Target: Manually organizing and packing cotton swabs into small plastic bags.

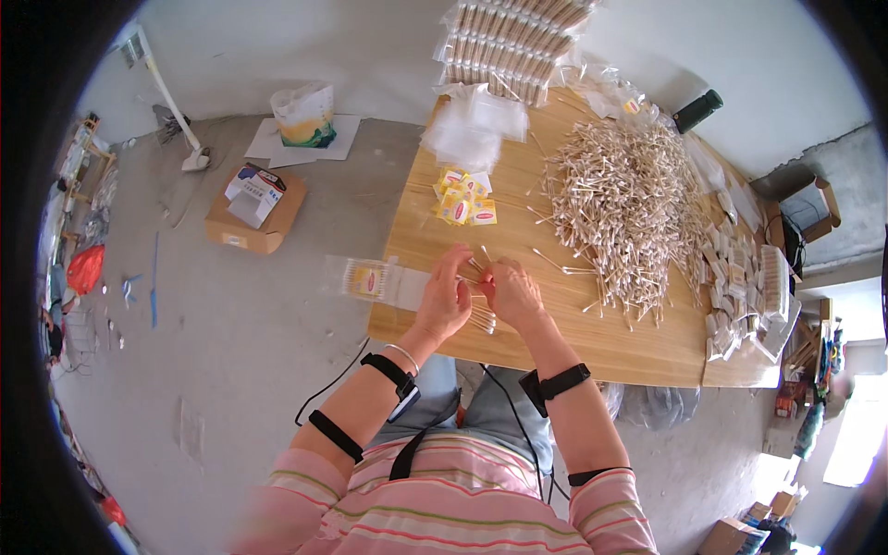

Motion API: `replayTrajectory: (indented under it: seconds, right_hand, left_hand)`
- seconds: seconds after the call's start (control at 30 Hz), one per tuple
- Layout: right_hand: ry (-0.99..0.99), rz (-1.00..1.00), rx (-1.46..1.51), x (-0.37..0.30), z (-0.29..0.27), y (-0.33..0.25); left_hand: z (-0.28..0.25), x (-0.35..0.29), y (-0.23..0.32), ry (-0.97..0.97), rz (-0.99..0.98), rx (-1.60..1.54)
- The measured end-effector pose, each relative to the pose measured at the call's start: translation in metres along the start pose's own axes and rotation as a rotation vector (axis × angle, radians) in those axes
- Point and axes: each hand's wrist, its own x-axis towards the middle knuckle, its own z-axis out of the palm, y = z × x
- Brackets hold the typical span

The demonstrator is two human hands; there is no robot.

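Near the table's front edge, my two hands meet around a few cotton swabs. My left hand (446,301) curls around the cotton swabs (482,316), whose white tips stick out below the fingers. My right hand (514,292) is closed in a pinch at the same swabs, and one more tip points up between the hands. The fingertips partly hide what they grip. Beside my left hand, a clear bag (368,279) holding a row of swabs and a yellow card overhangs the table's left edge. Farther up lie small yellow-and-white cards (464,199).
A large heap of loose cotton swabs (629,208) covers the table's right half. Clear empty bags (472,128) lie behind the cards, below stacked packs of swabs (509,51). White bundles (740,287) crowd the right end. A cardboard box (256,208) stands on the floor at left.
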Motion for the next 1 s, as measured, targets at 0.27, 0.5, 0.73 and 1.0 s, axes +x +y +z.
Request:
replayTrajectory:
  seconds: [0.27, 0.5, 0.73, 1.0]
  right_hand:
    - [0.162, -0.111, 0.159, -0.004, -0.008, 0.01]
    - [0.201, 0.036, 0.45, -0.015, -0.005, 0.027]
    - [0.271, 0.312, 0.82, -0.052, 0.0, 0.057]
    - [0.316, 0.288, 1.477, -0.072, 0.0, 0.043]
  left_hand:
    - [0.002, -0.001, -0.022, 0.049, -0.092, -0.294]
    - [-0.009, 0.004, -0.021, -0.077, -0.125, -0.376]
    - [-0.019, 0.002, 0.008, -0.444, 0.138, 0.185]
    - [-0.003, 0.019, 0.017, -0.387, 0.158, 0.346]
